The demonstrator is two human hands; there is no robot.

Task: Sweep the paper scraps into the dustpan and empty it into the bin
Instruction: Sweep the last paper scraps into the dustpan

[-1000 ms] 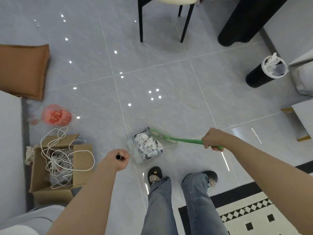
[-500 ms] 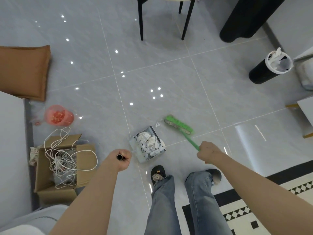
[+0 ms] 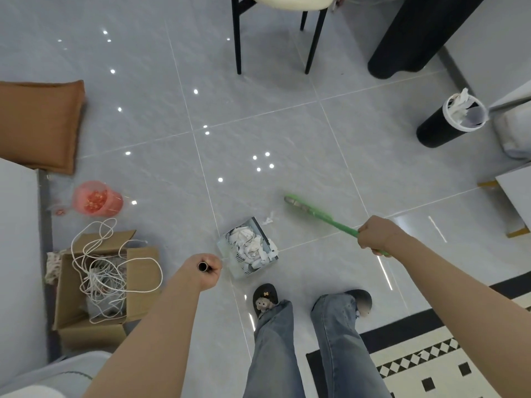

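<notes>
A clear dustpan [image 3: 230, 264] stands on the grey tiles, heaped with white paper scraps [image 3: 251, 248]. My left hand [image 3: 204, 270] grips the top of its upright handle. One small loose scrap [image 3: 269, 220] lies just beyond the pan's mouth. My right hand [image 3: 375, 235] grips the handle of a green broom [image 3: 309, 210], whose head sits on the floor to the right of that scrap. A black bin [image 3: 439, 130] with a white rim and paper inside stands at the far right.
An open cardboard box [image 3: 138, 262] with tangled white cord sits at the left, a pink tub [image 3: 96, 199] beyond it, a brown cushion [image 3: 37, 124] farther back. Black chair legs [image 3: 238, 44] stand ahead. My slippered feet are below the dustpan; a patterned rug [image 3: 431, 363] lies bottom right.
The broom head has swung away from the dustpan mouth, out to the right. My right hand moved with it. The left hand and dustpan stayed put.
</notes>
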